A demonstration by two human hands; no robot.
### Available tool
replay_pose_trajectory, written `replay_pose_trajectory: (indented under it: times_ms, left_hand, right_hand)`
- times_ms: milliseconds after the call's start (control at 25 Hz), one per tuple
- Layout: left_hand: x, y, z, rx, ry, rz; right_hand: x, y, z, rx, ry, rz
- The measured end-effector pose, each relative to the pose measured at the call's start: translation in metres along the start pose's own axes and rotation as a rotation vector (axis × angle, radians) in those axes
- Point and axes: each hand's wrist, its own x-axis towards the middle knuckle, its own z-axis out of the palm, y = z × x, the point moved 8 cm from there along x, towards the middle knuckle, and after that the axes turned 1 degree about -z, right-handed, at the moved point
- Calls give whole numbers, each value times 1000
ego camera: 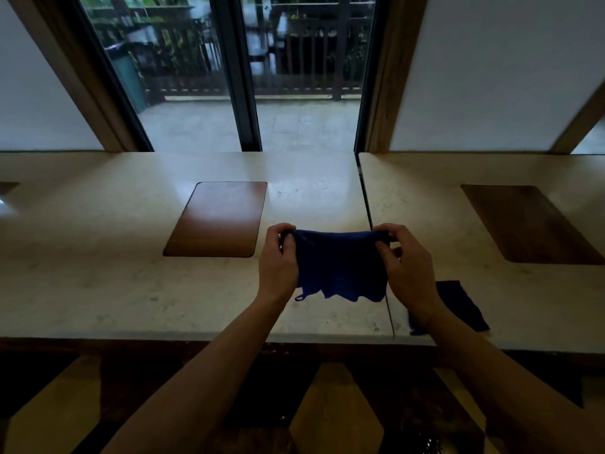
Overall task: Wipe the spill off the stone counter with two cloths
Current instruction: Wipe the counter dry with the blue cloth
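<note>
A dark blue cloth hangs spread between both hands above the pale stone counter. My left hand pinches its upper left corner and my right hand pinches its upper right corner. The cloth's lower edge dangles ragged, with a small loop at the left. A second dark blue cloth lies flat on the counter near the front edge, partly hidden behind my right wrist. A few faint wet specks show on the counter beyond the hands; in the dim light I make out no clear spill.
Two brown wooden insets sit flush in the counter left and right of the hands. A narrow seam splits the counter into two slabs. Behind it stands a window with dark frames. The counter's front edge runs below my forearms.
</note>
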Motion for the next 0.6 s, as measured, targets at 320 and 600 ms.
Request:
replay_pose_trajectory:
  times_ms: [320, 600]
  left_hand:
    - [10, -5, 12, -30, -39, -41]
    - [10, -26, 33, -6, -41, -91]
  right_hand:
    - [6, 5, -4, -6, 33, 31]
    - [3, 34, 0, -3, 25, 70]
